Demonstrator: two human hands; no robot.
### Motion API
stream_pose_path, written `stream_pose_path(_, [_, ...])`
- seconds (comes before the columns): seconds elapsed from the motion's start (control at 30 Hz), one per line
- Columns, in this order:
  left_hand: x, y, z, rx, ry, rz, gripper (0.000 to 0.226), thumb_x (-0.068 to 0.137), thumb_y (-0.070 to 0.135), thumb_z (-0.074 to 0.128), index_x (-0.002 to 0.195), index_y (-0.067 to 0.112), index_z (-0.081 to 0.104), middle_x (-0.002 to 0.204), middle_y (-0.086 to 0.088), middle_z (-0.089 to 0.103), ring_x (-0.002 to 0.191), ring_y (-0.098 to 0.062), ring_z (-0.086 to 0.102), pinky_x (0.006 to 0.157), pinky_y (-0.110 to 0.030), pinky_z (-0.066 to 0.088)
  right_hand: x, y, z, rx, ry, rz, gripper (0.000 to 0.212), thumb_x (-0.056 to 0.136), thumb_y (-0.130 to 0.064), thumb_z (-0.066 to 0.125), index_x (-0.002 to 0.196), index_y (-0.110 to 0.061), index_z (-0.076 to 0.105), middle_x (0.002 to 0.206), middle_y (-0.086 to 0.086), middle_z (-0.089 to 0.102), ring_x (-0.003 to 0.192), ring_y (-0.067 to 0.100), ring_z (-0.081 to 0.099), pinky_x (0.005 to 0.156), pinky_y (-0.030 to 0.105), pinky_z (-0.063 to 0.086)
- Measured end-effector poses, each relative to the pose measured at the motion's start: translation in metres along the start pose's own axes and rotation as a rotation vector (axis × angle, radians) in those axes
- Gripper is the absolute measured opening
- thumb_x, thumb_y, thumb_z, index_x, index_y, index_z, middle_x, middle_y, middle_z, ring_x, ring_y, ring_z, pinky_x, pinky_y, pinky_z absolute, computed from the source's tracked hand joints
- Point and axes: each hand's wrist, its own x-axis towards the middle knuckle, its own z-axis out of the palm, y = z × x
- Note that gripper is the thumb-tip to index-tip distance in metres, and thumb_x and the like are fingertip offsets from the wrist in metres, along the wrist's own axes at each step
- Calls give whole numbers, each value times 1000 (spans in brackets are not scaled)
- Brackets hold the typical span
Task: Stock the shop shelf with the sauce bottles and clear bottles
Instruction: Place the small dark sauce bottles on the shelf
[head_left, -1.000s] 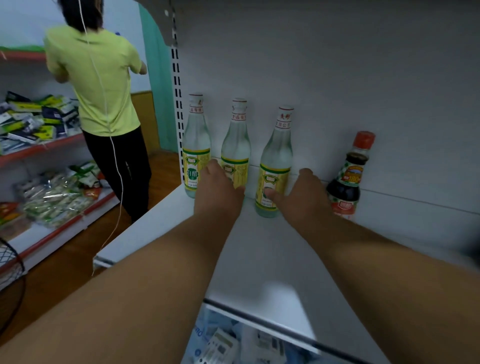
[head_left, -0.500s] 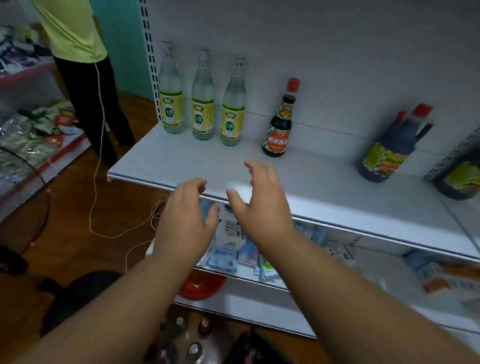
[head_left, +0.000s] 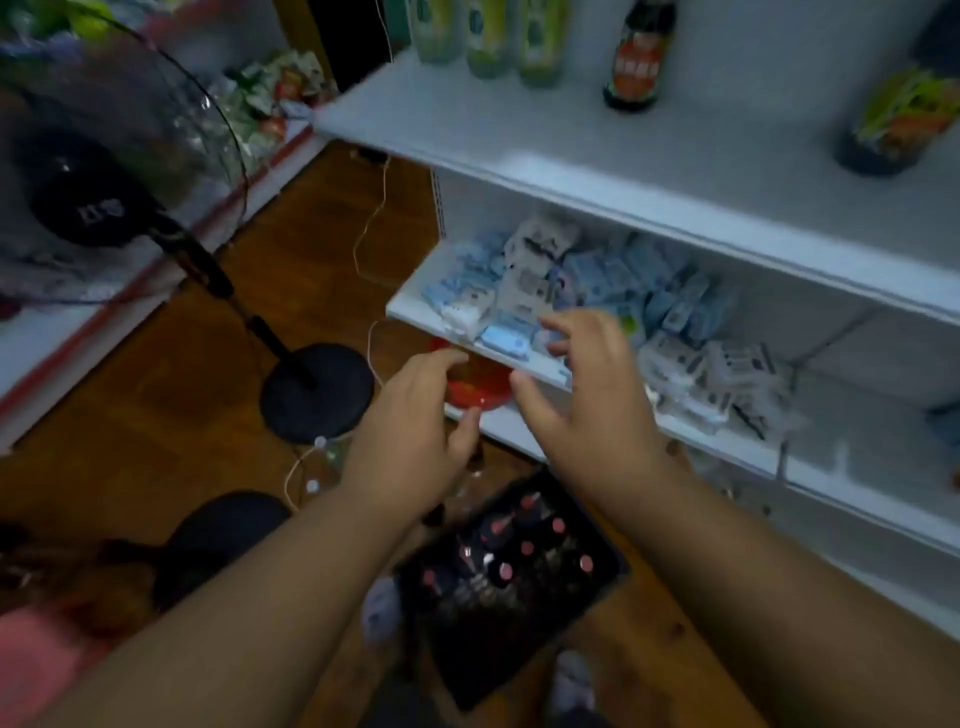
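The left hand (head_left: 415, 447) and right hand (head_left: 587, 400) hovered empty, fingers loosely spread, above a dark crate (head_left: 511, 582) of red-capped sauce bottles (head_left: 506, 571) at six o'clock; clear bottles (head_left: 485, 39) stood on the shelf (head_left: 519, 130) at twelve.

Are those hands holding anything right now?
Nothing. The left hand and right hand are both empty, fingers spread, above the dark crate of bottles.
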Motion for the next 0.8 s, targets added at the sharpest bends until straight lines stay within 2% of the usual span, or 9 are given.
stream_pose_path(0.1, [-30, 3, 34, 11, -65, -32, 46, 88, 28, 65, 130, 20, 50, 118, 4, 56, 105, -11, 55, 86, -27, 48, -37, 28, 6, 27, -55, 67, 47, 88, -26, 69, 130, -15, 51, 125, 3, 47, 111, 16, 53, 91, 22, 41])
stream_pose_path(0.17, [-46, -3, 55, 2, -106, -67, 42, 88, 27, 65, 128, 21, 51, 111, 8, 53, 100, -10, 54, 79, -24, 43, -59, 46, 20, 17, -51, 72, 45, 86, -24, 70, 126, -11, 55, 120, 4, 50, 108, 18, 56, 90, 21, 41])
stream_pose_path(0.23, [-60, -15, 79, -33, -156, -67, 39, 87, 23, 65, 124, 19, 53, 105, 7, 52, 95, -13, 55, 76, -26, 44, -79, 68, 39, -27, -96, 88, 43, 87, -23, 69, 125, -9, 56, 118, 7, 52, 104, 20, 58, 89, 22, 42])
stream_pose_path(0.37, [-87, -70, 143, -57, -272, -118, 39, 91, 29, 60, 127, 19, 48, 115, 0, 54, 98, -17, 57, 77, -38, 53, -114, 120, 98, -36, -202, 224, 43, 91, -26, 66, 128, -11, 52, 121, 6, 48, 101, 18, 57, 85, 36, 51])
stream_pose_path(0.43, [-98, -105, 175, -30, -299, -137, 39, 92, 32, 58, 127, 21, 47, 116, 1, 54, 100, -15, 56, 79, -35, 52, -131, 146, 132, -43, -209, 241, 41, 90, -24, 66, 126, -10, 53, 119, 7, 49, 104, 23, 59, 85, 39, 52])
stream_pose_path(0.57, [-128, -168, 249, -24, -386, -214, 40, 92, 32, 60, 128, 23, 45, 112, 7, 52, 94, -10, 52, 76, -31, 49, -178, 209, 203, -89, -325, 290, 38, 91, -22, 65, 124, -8, 55, 120, 11, 50, 99, 21, 58, 80, 28, 45])
stream_pose_path(0.63, [-150, -193, 288, -55, -445, -258, 45, 93, 29, 61, 133, 20, 44, 115, 5, 53, 92, -6, 48, 75, -25, 43, -206, 241, 234, -103, -407, 356, 37, 93, -25, 62, 126, -11, 53, 124, 9, 48, 96, 17, 54, 78, 27, 42])
stream_pose_path(0.73, [-180, -225, 346, -105, -512, -302, 46, 92, 25, 62, 134, 18, 45, 119, 3, 54, 95, -8, 50, 78, -25, 42, -241, 290, 275, -139, -509, 467, 39, 96, -29, 59, 131, -14, 49, 130, 7, 44, 86, 9, 45, 75, 26, 38])
stream_pose_path(0.8, [-194, -241, 385, -132, -533, -352, 46, 91, 26, 62, 134, 20, 44, 120, 3, 53, 98, -10, 54, 81, -29, 46, -256, 322, 302, -170, -557, 529, 45, 95, -32, 60, 135, -16, 46, 134, 6, 43, 88, 14, 50, 73, 27, 38])
